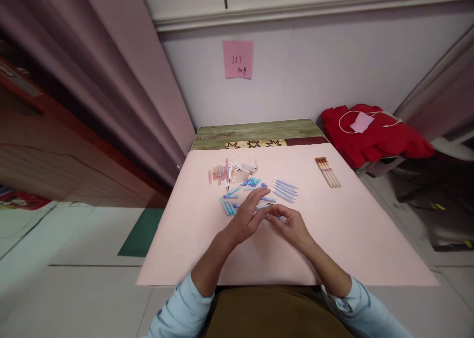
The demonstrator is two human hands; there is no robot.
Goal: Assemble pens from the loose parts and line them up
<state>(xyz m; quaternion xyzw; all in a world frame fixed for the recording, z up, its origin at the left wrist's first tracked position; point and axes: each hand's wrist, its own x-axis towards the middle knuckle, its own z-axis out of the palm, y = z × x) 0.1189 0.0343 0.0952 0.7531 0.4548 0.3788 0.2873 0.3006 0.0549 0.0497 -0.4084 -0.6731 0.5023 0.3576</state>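
Note:
My left hand (247,218) and my right hand (293,225) meet above the near side of a pile of pen parts. Thumb and fingertips are pinched together on both hands, the left with its other fingers stretched forward. What is between the fingertips is too small and covered to make out. Just beyond lie blue pen barrels (226,206), small blue pieces (252,182) and thin white sticks like refills (242,167). Pinkish clear tubes (218,174) lie at the left of the pile. Several light-blue pens (284,190) rest in a row to the right of it.
Beige pens with brown ends (328,172) lie together on the right of the pink-covered table (355,244). Past its far right corner is a red cloth (370,140) with a white cable. A pink note (238,59) is on the wall. A curtain (122,71) hangs at left.

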